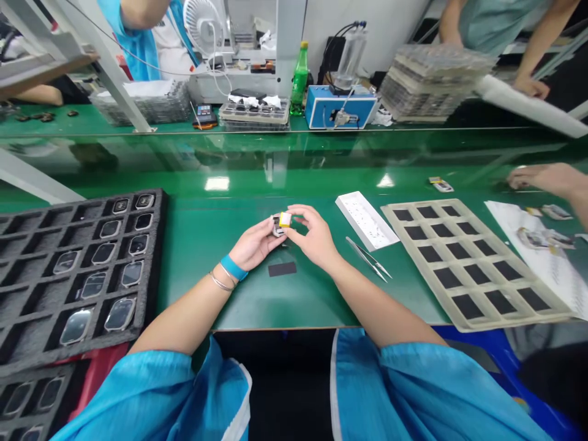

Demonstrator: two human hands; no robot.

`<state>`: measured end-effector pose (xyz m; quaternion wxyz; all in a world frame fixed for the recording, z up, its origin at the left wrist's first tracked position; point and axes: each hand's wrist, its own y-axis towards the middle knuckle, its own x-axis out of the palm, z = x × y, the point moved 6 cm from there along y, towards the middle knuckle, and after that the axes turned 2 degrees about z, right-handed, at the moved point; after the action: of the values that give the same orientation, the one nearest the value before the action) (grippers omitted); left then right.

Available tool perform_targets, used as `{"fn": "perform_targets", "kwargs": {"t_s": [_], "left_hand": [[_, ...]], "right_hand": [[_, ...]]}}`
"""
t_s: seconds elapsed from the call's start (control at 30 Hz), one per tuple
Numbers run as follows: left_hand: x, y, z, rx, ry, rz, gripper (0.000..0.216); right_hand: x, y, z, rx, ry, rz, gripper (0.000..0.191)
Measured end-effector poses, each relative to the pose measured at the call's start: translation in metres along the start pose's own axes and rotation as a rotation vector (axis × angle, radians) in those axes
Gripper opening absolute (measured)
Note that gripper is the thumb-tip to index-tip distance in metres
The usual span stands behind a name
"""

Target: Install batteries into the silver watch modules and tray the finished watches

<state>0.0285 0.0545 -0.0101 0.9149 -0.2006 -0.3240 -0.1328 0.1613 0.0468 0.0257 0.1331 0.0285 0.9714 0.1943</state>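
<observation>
My left hand (pixel 255 243) and my right hand (pixel 315 236) meet above the green bench mat (pixel 202 294), both pinching a small electronic part (pixel 278 228) with a yellow label (pixel 285 219). Its details are mostly hidden by my fingers. A thin black rectangular pad (pixel 282 269) lies on the mat just below my hands. To the right of my right hand rest steel tweezers (pixel 367 259), and a white card (pixel 366 220) lies beyond them.
A black foam tray (pixel 78 269) holding several glass-fronted parts lies at left. A beige tray (pixel 473 263) of black pads lies at right, beside a printed sheet (pixel 537 245). A co-worker's hand (pixel 537 177) reaches in at right. Equipment and stacked trays stand across the bench.
</observation>
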Motion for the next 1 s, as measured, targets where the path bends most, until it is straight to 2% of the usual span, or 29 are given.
{"fn": "perform_targets", "kwargs": {"t_s": [0.1, 0.2, 0.3, 0.4, 0.57, 0.77, 1.0], "left_hand": [[0.0, -0.004, 0.006, 0.019, 0.009, -0.006, 0.024], [0.001, -0.007, 0.011, 0.025, 0.058, -0.065, 0.029], [-0.002, -0.007, 0.015, 0.049, 0.222, -0.125, 0.046], [-0.01, -0.004, 0.021, 0.146, 0.413, -0.105, 0.06], [-0.014, 0.0, 0.026, 0.276, 0.478, -0.096, 0.057], [-0.006, -0.005, 0.03, 0.379, 0.453, -0.148, 0.054], [-0.004, -0.007, 0.031, 0.45, 0.469, -0.135, 0.056]], "right_hand": [[-0.007, -0.002, 0.001, 0.009, 0.123, 0.054, 0.022], [-0.007, -0.003, 0.008, 0.039, 0.24, 0.051, 0.028], [-0.003, -0.003, 0.014, 0.06, 0.285, 0.009, 0.033], [-0.003, -0.005, 0.012, 0.01, 0.211, 0.0, 0.027], [-0.007, -0.01, -0.008, -0.216, -0.058, 0.037, 0.005], [0.001, -0.017, -0.018, -0.34, -0.157, -0.02, 0.004], [0.0, -0.02, -0.018, -0.379, -0.129, 0.034, 0.008]]}}
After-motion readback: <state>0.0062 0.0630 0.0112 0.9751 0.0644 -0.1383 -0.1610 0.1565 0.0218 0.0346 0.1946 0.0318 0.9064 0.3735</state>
